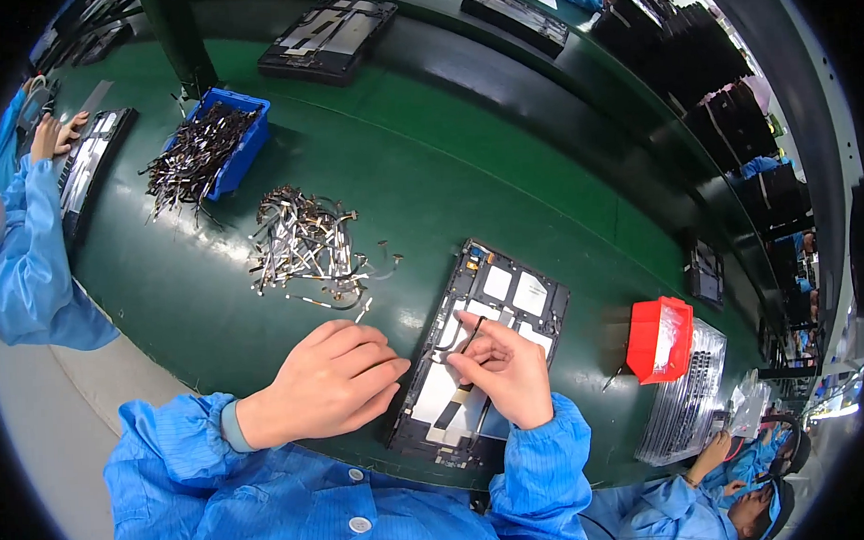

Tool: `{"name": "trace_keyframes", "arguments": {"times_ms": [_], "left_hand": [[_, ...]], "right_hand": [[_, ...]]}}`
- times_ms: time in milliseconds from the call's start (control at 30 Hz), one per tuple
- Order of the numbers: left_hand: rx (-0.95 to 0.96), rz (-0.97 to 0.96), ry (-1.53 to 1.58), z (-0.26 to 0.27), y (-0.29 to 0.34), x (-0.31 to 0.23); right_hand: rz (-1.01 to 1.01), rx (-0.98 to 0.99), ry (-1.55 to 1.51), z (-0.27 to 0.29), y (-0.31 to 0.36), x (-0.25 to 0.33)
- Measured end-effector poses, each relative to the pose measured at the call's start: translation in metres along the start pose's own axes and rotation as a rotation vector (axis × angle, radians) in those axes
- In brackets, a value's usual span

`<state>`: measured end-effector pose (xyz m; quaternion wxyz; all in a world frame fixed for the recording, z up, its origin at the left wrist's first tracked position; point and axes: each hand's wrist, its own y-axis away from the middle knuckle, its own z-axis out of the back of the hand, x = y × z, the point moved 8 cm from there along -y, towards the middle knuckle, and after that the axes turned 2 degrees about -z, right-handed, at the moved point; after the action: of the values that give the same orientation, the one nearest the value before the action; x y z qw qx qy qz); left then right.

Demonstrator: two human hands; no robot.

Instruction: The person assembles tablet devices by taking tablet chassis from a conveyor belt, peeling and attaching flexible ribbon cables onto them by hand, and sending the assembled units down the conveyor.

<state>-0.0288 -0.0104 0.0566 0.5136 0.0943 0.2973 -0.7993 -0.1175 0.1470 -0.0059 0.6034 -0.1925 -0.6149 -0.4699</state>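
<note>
An opened tablet-like device (497, 285), black-framed with silver-white panels and dark strips inside, lies slanted on the green bench in front of me. My right hand (514, 374) is over its middle, thumb and fingers pinching a thin black cable (473, 334). Left of the device, my left hand (336, 380) hovers with its fingers curled together; the thumb is hidden, and I cannot see what it holds, if anything. Just beyond that hand is a small cable end (364, 311) with a pale tip. A loose heap of short cables (303, 244) spreads farther off.
A blue bin (242, 153) overflows with dark cables at far left. On the right, a red bin (660, 338) stands by stacked clear trays (686, 404). More devices (329, 36) rest along the back. Co-workers in blue sleeves (32, 255) sit at both sides.
</note>
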Motion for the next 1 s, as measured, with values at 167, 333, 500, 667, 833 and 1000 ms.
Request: {"name": "trace_keyframes", "arguments": {"times_ms": [167,333,500,667,833,1000], "left_hand": [[-0.020,-0.115,-0.116,-0.008,-0.009,-0.001],[0.014,-0.211,-0.176,-0.017,-0.013,-0.004],[0.093,-0.281,-0.172,-0.028,-0.017,-0.001],[0.143,-0.377,-0.268,-0.031,-0.020,-0.005],[0.183,-0.332,-0.275,-0.033,-0.018,-0.008],[-0.033,-0.358,-0.179,-0.032,0.001,-0.036]], "right_hand": [[-0.030,0.006,0.157,0.000,-0.008,0.006],[0.018,0.027,0.230,-0.003,-0.011,0.015],[0.013,0.050,0.172,-0.001,-0.013,0.011],[-0.011,0.074,0.128,-0.002,-0.012,0.010],[-0.014,0.079,0.135,-0.004,-0.011,0.011],[-0.006,0.078,0.128,-0.004,-0.010,0.005]]}}
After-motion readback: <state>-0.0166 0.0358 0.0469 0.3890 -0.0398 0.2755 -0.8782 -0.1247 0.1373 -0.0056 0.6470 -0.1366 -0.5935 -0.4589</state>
